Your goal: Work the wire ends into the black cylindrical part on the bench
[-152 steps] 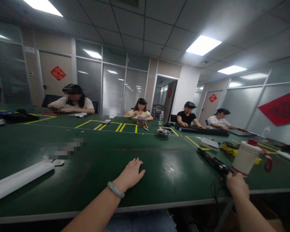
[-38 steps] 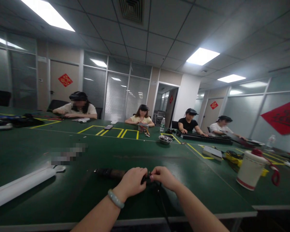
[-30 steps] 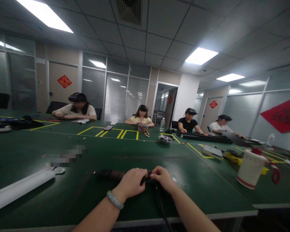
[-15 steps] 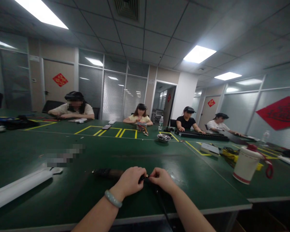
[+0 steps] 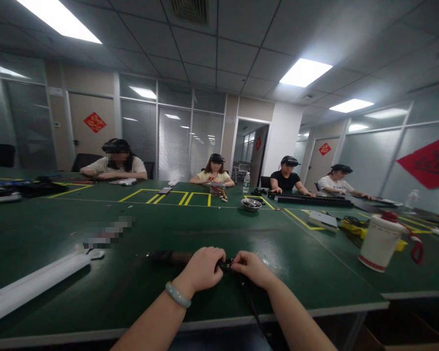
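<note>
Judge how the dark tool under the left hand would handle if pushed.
The dark tool looks stiff, given its straight body. Its seemingly rounded outline suggests it might roll. The black cable running over the table could drag on it, if attached.

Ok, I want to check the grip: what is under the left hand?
A long dark tool: its left stretch shows, and a short dark piece shows toward the right hand. The part between is covered by the left hand and cannot be seen.
</note>
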Demonstrator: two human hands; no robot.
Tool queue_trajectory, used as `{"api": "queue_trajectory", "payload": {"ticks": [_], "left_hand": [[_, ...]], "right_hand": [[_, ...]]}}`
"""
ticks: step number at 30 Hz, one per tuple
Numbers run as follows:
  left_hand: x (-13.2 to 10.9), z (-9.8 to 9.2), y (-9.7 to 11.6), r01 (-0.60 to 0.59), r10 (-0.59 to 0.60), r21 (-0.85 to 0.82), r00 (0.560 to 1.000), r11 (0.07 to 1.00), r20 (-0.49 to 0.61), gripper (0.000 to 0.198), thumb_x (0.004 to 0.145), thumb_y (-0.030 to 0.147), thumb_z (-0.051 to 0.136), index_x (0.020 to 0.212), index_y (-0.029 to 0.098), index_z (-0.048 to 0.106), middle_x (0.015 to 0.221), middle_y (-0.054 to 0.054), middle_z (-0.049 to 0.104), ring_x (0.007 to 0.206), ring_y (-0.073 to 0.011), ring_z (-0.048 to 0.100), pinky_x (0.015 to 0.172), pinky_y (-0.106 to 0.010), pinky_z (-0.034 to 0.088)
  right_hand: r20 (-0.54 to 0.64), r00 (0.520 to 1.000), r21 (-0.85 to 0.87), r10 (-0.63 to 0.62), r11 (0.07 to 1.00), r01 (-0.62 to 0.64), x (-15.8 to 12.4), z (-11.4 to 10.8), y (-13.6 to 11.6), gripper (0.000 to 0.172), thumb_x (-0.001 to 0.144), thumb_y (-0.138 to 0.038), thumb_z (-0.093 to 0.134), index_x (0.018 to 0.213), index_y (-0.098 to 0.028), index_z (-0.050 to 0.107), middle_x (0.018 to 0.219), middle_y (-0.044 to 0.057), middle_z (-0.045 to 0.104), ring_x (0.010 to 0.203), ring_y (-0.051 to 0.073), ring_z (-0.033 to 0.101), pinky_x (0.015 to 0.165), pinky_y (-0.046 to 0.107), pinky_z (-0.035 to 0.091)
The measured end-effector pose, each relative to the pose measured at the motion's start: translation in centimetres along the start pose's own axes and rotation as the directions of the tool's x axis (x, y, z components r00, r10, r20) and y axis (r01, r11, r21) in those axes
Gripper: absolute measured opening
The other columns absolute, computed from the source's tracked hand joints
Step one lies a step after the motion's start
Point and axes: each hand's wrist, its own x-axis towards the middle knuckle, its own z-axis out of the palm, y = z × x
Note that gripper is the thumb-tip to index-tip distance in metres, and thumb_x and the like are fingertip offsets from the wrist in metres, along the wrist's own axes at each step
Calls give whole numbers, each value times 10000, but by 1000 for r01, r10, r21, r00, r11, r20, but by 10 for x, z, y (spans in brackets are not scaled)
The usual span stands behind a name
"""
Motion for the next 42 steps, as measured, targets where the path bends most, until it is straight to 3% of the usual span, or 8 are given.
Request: {"api": "queue_trajectory", "payload": {"ticks": [6,11,20,42], "left_hand": [[2,3,1,24,-24,-5,1000,1000,6,147,787,170,520,917,229,557,924,-26,621,892,-191,565,796,-307,404],[2,3,2,31,-31,-14,999,999,26,140,810,188,525,938,228,565,951,-27,628,920,-191,568,808,-303,406],[4,8,-3,37,-36,-40,999,999,17,109,826,234,565,932,231,587,959,-15,636,920,-178,569,834,-300,408],[7,18,-9,30,-33,-53,999,998,-41,78,826,268,597,892,226,605,906,-4,634,885,-174,564,784,-287,390]], "right_hand": [[49,998,11,-35,999,35,-4,-2,-3,124,740,-253,670,812,-156,646,724,-12,645,642,103,546,584,200,396],[-19,1000,-60,-15,998,14,-1,1,3,97,727,-215,666,799,-155,641,697,-12,641,623,101,541,563,194,384],[-112,989,-267,-97,961,64,-4,8,-7,74,726,-192,635,797,-173,640,743,-11,646,640,99,545,576,199,366],[-138,987,-76,-76,995,66,2,11,2,48,719,-206,621,748,-168,620,698,-11,650,642,108,569,567,190,402]]}}
